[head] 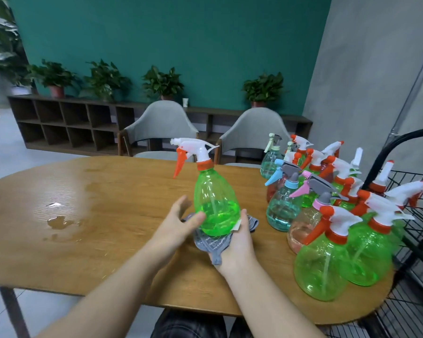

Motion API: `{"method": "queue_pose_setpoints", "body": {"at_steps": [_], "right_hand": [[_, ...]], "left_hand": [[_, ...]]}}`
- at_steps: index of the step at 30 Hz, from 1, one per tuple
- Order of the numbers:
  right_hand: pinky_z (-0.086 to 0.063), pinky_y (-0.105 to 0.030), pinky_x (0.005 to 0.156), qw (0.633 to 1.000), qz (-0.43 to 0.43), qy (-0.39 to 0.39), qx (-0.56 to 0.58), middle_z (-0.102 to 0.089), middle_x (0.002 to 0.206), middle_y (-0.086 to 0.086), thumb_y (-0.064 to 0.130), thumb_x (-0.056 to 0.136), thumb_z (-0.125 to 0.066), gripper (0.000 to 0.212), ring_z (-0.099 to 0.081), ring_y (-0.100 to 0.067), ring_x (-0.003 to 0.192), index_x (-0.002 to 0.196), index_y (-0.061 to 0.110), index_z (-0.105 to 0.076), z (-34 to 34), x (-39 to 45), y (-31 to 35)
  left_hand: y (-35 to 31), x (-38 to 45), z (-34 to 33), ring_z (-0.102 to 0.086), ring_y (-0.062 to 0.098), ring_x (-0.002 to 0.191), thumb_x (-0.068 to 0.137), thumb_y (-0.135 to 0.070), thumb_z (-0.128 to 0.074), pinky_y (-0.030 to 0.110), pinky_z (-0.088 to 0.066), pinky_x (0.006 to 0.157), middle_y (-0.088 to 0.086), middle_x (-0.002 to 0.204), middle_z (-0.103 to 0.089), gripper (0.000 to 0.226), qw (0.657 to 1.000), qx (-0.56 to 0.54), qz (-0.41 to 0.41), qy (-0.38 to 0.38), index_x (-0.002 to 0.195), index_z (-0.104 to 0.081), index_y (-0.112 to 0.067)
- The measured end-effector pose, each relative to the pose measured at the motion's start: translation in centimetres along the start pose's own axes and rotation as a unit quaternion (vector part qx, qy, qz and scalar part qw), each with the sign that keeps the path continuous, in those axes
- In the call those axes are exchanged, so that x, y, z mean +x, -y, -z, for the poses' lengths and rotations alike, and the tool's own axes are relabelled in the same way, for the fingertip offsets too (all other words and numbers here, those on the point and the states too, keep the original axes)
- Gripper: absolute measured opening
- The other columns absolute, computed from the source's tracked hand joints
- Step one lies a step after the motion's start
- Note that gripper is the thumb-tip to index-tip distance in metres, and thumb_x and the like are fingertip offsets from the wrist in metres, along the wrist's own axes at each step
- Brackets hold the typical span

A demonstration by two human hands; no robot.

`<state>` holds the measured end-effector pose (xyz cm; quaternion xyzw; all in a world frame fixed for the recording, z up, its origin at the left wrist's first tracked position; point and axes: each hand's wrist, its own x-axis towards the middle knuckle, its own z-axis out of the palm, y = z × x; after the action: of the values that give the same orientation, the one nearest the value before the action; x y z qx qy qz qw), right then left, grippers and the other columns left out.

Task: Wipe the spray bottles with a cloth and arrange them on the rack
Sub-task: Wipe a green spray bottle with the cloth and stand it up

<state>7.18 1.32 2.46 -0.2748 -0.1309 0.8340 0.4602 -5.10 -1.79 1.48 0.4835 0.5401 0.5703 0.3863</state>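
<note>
Puddle left of the bottle, on the table. Left hand, fingers released, steadies the bottle; right hand cups it in the cloth, apparently gripping, for wiping. Rack far right.

Office lounge: wooden table, grey chairs, potted plants on cubby shelving.
</note>
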Motion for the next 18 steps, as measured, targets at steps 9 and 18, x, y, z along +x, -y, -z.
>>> {"method": "queue_pose_setpoints", "body": {"at_steps": [9, 18], "right_hand": [[-0.057, -0.047, 0.079, 0.950, 0.154, -0.101, -0.253, -0.074, 0.083, -0.013, 0.039, 0.096, -0.053, 0.036, -0.071, -0.032, 0.079, 0.093, 0.007, -0.068, 2.6, -1.1, 0.7], [-0.049, -0.028, 0.079, 0.876, 0.337, -0.160, -0.306, -0.068, 0.094, 0.000, 0.032, 0.098, -0.050, 0.021, -0.064, -0.017, 0.088, 0.093, 0.018, -0.064, 1.9, -2.3, 2.0]], "left_hand": [[2.5, -0.9, -4.3, -0.070, 0.021, 0.102, 0.059, -0.042, -0.081, 0.027, -0.054, 0.081, 0.007, 0.111, -0.073, 0.074, 0.989, -0.141, -0.038, -0.018, 0.122, -0.057, -0.012], [4.6, -1.1, -4.6, -0.069, 0.023, 0.098, 0.060, -0.031, -0.085, 0.043, -0.056, 0.079, -0.001, 0.106, -0.072, 0.075, 0.968, -0.245, 0.015, -0.047, 0.125, -0.049, -0.032]]}}
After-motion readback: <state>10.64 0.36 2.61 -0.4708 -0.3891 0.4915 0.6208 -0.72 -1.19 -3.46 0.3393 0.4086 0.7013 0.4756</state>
